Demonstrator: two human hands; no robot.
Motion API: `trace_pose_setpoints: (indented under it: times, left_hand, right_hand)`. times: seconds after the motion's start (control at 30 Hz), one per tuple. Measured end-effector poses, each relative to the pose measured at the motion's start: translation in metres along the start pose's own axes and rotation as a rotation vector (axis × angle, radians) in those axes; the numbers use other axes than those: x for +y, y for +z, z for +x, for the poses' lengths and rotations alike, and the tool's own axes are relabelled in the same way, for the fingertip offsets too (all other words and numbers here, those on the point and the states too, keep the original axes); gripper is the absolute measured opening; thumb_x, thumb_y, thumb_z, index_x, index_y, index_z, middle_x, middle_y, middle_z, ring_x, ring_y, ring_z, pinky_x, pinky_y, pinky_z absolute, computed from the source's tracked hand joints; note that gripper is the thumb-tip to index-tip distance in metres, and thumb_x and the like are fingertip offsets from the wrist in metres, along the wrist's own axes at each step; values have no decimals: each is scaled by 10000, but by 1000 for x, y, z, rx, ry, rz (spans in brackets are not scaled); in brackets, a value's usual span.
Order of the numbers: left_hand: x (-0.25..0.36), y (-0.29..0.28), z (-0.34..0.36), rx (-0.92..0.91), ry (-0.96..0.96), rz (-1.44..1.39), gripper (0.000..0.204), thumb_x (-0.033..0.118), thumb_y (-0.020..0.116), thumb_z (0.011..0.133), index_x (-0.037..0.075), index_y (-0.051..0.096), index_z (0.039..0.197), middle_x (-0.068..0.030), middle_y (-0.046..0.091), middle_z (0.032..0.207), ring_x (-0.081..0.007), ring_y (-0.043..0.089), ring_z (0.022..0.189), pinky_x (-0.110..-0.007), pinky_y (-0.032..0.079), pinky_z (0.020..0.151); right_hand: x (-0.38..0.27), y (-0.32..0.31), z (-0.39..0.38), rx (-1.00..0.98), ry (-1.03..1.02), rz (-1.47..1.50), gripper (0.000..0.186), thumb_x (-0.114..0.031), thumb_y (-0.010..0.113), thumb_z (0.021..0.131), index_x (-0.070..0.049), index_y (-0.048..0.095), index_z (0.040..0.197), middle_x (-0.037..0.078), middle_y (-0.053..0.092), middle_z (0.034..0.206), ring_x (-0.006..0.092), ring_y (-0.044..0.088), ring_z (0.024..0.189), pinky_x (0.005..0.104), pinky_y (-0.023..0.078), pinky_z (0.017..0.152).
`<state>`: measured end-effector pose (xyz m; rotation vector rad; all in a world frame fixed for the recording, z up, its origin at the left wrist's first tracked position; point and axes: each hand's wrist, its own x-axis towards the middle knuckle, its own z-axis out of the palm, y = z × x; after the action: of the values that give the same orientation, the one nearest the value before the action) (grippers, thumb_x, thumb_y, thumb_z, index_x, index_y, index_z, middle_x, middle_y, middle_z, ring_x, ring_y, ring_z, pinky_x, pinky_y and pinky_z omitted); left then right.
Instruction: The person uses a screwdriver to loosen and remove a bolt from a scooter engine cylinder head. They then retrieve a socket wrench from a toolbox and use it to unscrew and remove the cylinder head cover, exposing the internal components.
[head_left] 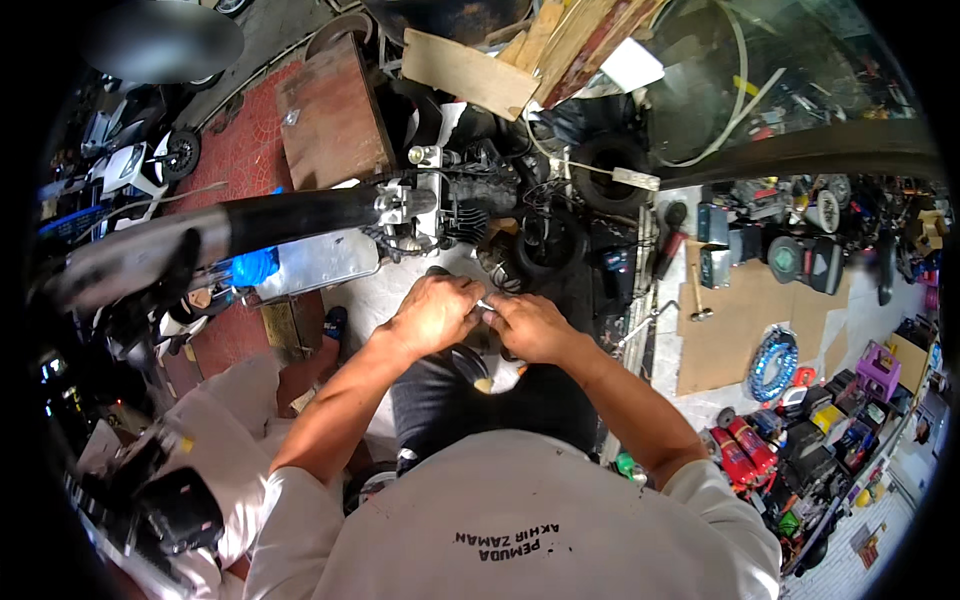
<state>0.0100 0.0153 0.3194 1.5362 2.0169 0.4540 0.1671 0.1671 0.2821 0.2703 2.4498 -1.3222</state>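
Above my lap, my left hand (436,312) and my right hand (530,326) meet fingertip to fingertip. Both are closed on a small shiny metal part (487,305); the fingers cover most of it, and its kind cannot be made out. Just beyond them is a motorcycle engine with a finned cylinder (465,222), next to a pale metal assembly (425,200). A long dark tube-like section (300,212) runs leftward from there. Beneath my hands, dark parts are partly hidden by my wrists.
Tyres (612,165) and wooden boards (470,75) are piled at the far side. On the right, a hammer (697,300) and a blue ring-shaped coil (773,365) lie on cardboard (715,350). A metal tray (325,262) is on the left, near another person in pale clothing (215,430).
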Motion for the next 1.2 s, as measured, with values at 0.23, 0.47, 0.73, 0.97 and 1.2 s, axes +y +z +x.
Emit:
trace_pose_setpoints:
  times: [0.23,0.47,0.73,0.97,1.2]
  left_hand:
    - [-129,164,9,28,-92,-118,347,53,778,786,-13,681,1113,-215,727,998,-426,731,906,-476,604,791]
    - [-162,246,30,326,175,-465,308,37,763,914,-15,706,1213,-165,707,975,-310,715,822,-381,580,745]
    - [-155,240,1,478,354,-616,329,5,644,968,-32,705,1288,-176,730,1004,-237,695,789,-349,560,745]
    - [-178,213,-61,511,229,-1080,354,16,576,1063,-35,625,1410,-103,750,1257,-108,690,991,-268,578,883]
    - [-199,202,-96,683,228,-882,263,101,629,1061,-49,712,1261,-104,759,1131,-142,697,1000,-303,584,879]
  right_hand:
    - [141,137,86,132,-77,230,204,-221,634,1017,-26,683,1053,224,717,926,454,696,919,539,522,803]
    - [193,176,76,498,-118,342,225,-175,665,1020,-9,706,1167,232,712,1023,464,683,943,491,540,822]
    - [136,217,71,904,-99,257,292,-263,618,1067,3,704,1148,258,720,992,472,689,920,506,530,778]
    - [89,233,126,903,-359,665,333,-243,577,1099,52,681,1214,114,771,1049,178,710,931,332,575,859]
    - [81,230,166,770,-381,935,319,-316,549,1108,-43,682,1203,53,716,1085,128,631,988,299,481,846]
